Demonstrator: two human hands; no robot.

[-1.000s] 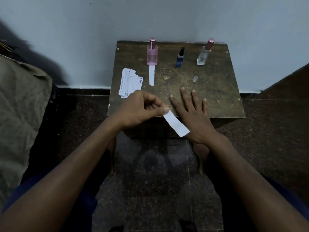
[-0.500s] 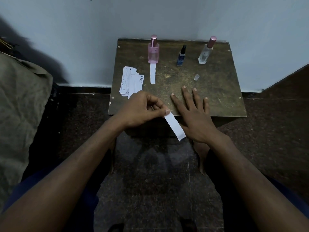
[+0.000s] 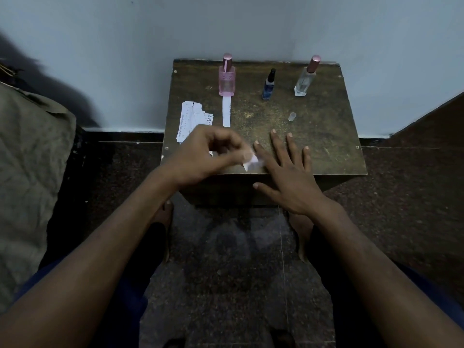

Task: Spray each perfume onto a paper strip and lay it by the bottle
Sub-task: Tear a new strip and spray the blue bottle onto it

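Note:
Three perfume bottles stand along the back of the small wooden table (image 3: 326, 136): a pink bottle (image 3: 227, 79), a small blue bottle (image 3: 268, 85) with its black sprayer bare, and a clear bottle (image 3: 305, 79) with a pink cap. One white paper strip (image 3: 226, 110) lies in front of the pink bottle. My left hand (image 3: 203, 153) pinches another paper strip (image 3: 251, 163), blurred, low over the table's front edge. My right hand (image 3: 288, 172) lies flat with spread fingers on the table front, just right of that strip.
A stack of spare paper strips (image 3: 190, 121) lies on the table's left side, partly behind my left hand. A small clear cap (image 3: 292, 116) lies in front of the blue bottle. A wall backs the table. Crumpled cloth (image 3: 30, 172) fills the left.
My left hand has swung the held strip up from hanging below the table edge to level with the tabletop. The right hand has stayed flat in place.

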